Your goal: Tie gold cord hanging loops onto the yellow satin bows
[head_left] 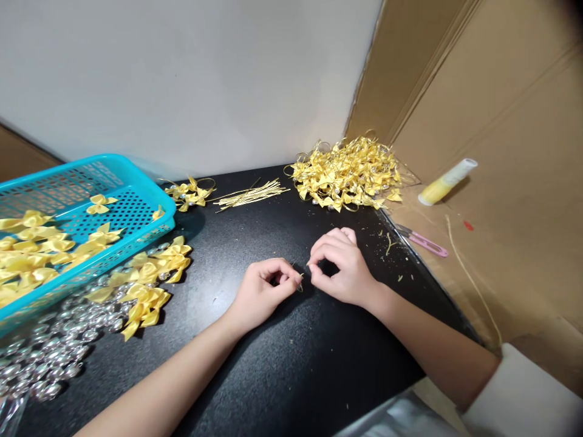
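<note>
The left hand (pixel 262 291) and the right hand (pixel 339 267) rest close together on the black table (pixel 291 364), fingertips facing each other with only a small gap. Between them is a thin gold wire piece (pixel 300 280), pinched narrowly by the left thumb and forefinger; its long axis seems to run upward and slightly toward the right hand, but it is too small to be sure. The right fingers are curled tight just beside its end; whether they grip it cannot be told. The cut gold wires (pixel 250 195) lie well apart, behind both hands.
</note>
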{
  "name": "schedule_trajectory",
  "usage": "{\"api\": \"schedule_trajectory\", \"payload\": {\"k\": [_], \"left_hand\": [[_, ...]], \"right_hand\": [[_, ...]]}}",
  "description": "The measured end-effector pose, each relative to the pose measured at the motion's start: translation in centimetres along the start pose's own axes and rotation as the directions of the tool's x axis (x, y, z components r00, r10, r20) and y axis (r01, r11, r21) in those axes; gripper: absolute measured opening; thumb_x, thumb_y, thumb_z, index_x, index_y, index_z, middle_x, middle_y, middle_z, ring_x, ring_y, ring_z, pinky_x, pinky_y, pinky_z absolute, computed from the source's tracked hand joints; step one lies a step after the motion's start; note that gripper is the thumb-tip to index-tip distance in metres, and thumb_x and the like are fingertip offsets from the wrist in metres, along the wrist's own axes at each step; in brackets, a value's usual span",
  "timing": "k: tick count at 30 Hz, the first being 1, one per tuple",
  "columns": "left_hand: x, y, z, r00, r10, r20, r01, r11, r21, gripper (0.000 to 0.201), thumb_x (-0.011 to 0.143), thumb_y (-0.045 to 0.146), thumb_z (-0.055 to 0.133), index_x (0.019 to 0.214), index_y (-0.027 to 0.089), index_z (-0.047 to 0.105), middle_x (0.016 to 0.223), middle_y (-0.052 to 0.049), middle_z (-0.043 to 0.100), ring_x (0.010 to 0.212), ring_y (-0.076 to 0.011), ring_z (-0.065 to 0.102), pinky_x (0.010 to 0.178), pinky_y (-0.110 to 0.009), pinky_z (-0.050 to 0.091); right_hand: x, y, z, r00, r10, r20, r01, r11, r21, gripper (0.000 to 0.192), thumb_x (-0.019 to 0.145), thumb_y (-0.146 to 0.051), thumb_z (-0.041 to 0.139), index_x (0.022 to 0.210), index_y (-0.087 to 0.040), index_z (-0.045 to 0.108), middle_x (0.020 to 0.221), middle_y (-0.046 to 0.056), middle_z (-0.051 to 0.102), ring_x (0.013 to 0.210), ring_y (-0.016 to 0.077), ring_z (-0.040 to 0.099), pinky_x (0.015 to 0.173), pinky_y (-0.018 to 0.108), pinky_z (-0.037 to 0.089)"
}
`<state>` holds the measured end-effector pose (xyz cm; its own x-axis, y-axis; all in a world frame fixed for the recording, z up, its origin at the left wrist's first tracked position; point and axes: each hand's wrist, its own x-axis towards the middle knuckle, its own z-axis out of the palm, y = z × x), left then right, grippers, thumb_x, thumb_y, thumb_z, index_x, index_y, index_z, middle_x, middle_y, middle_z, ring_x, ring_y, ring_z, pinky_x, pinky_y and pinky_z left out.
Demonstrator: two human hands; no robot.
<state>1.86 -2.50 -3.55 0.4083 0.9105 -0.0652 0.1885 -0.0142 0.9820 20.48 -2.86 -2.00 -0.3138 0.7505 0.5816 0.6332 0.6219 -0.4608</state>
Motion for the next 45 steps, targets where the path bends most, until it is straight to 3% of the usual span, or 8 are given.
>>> {"api": "schedule_trajectory", "payload": {"k": [17, 21, 24, 27, 30, 36, 40, 45], "left_hand": [[0.2, 0.4, -0.4, 0.995, -0.064, -0.083, 0.048, 0.981, -0.186, 0.019, 0.074, 0.032, 0.072, 0.066, 0.015, 0.069, 0.062, -0.002, 0.066, 0.058, -0.0115, 0.053, 0.059, -0.024, 0.041], [0.4, 1.8, -1.2, 0.97, -0.033, -0.239, -0.052, 0.939, -0.341, 0.018, 0.075, 0.032, 0.073, 0.067, 0.017, 0.067, 0.062, 0.001, 0.064, 0.058, -0.0092, 0.05, 0.06, -0.021, 0.042], [-0.1, 3.8, -1.8, 0.953, 0.049, -0.3, -0.161, 0.919, -0.359, 0.019, 0.075, 0.031, 0.073, 0.065, 0.017, 0.065, 0.06, 0.002, 0.06, 0.057, -0.0092, 0.049, 0.058, -0.021, 0.043], [-1.6, 5.9, -1.6, 0.949, 0.221, -0.223, -0.259, 0.954, -0.154, 0.016, 0.081, 0.028, 0.068, 0.069, 0.018, 0.066, 0.066, -0.002, 0.065, 0.062, -0.0123, 0.056, 0.06, -0.023, 0.046], [-3.1, 7.0, -0.5, 0.919, 0.386, 0.076, -0.392, 0.916, 0.082, 0.012, 0.083, 0.021, 0.064, 0.072, 0.018, 0.068, 0.068, -0.004, 0.069, 0.06, -0.0141, 0.061, 0.058, -0.025, 0.048], [-3.5, 4.1, 2.2, 0.713, 0.382, 0.588, -0.621, 0.734, 0.275, 0.017, 0.088, 0.02, 0.055, 0.078, 0.019, 0.069, 0.068, -0.003, 0.071, 0.064, -0.0143, 0.063, 0.068, -0.024, 0.049], [-3.0, 1.6, 3.3, 0.635, 0.37, 0.678, -0.669, 0.702, 0.243, 0.012, 0.084, 0.018, 0.061, 0.074, 0.018, 0.067, 0.068, -0.002, 0.07, 0.063, -0.0128, 0.061, 0.066, -0.021, 0.048], [-3.5, 1.6, 3.5, 0.643, 0.349, 0.682, -0.715, 0.592, 0.371, 0.012, 0.088, 0.027, 0.061, 0.086, 0.018, 0.069, 0.083, -0.003, 0.074, 0.071, -0.0146, 0.062, 0.071, -0.025, 0.047]], "right_hand": [[-0.1, 0.4, -0.4, 0.966, 0.216, 0.141, -0.247, 0.933, 0.262, 0.019, 0.088, -0.024, 0.052, 0.079, -0.018, 0.067, 0.079, 0.005, 0.07, 0.078, 0.0181, 0.06, 0.078, 0.037, 0.038], [-0.1, -0.2, -0.2, 0.701, 0.403, 0.588, -0.712, 0.437, 0.55, 0.025, 0.084, -0.037, 0.059, 0.079, -0.014, 0.068, 0.076, 0.008, 0.07, 0.061, 0.0144, 0.058, 0.061, 0.029, 0.043], [-0.7, -1.9, 0.3, 0.475, 0.002, 0.88, -0.876, -0.096, 0.473, 0.043, 0.085, -0.053, 0.056, 0.093, -0.013, 0.069, 0.097, 0.014, 0.072, 0.079, 0.0183, 0.067, 0.071, 0.03, 0.048], [-1.1, -3.4, 0.9, 0.527, -0.182, 0.83, -0.794, -0.453, 0.404, 0.049, 0.092, -0.058, 0.043, 0.104, -0.017, 0.065, 0.116, 0.014, 0.067, 0.108, 0.0205, 0.062, 0.087, 0.035, 0.048], [-1.0, -3.5, 1.3, 0.551, 0.007, 0.835, -0.651, -0.623, 0.434, 0.039, 0.098, -0.049, 0.038, 0.097, -0.018, 0.062, 0.096, 0.007, 0.068, 0.092, 0.0156, 0.065, 0.084, 0.031, 0.048], [-0.1, -0.5, 0.2, 0.546, 0.279, 0.79, -0.563, -0.576, 0.593, 0.029, 0.093, -0.03, 0.051, 0.068, -0.019, 0.041, 0.05, -0.011, 0.023, 0.04, 0.0057, 0.019, 0.051, 0.019, 0.036], [0.2, 0.9, -0.7, 0.604, 0.454, 0.655, -0.555, -0.349, 0.755, 0.031, 0.089, -0.034, 0.055, 0.068, -0.021, 0.038, 0.055, -0.01, 0.014, 0.047, 0.0076, 0.006, 0.043, 0.018, 0.019], [0.1, 1.0, -1.0, 0.697, 0.474, 0.537, -0.601, -0.021, 0.799, 0.042, 0.089, -0.041, 0.05, 0.059, -0.022, 0.028, 0.053, -0.009, 0.015, 0.046, 0.0083, 0.007, 0.043, 0.023, 0.014]]}}
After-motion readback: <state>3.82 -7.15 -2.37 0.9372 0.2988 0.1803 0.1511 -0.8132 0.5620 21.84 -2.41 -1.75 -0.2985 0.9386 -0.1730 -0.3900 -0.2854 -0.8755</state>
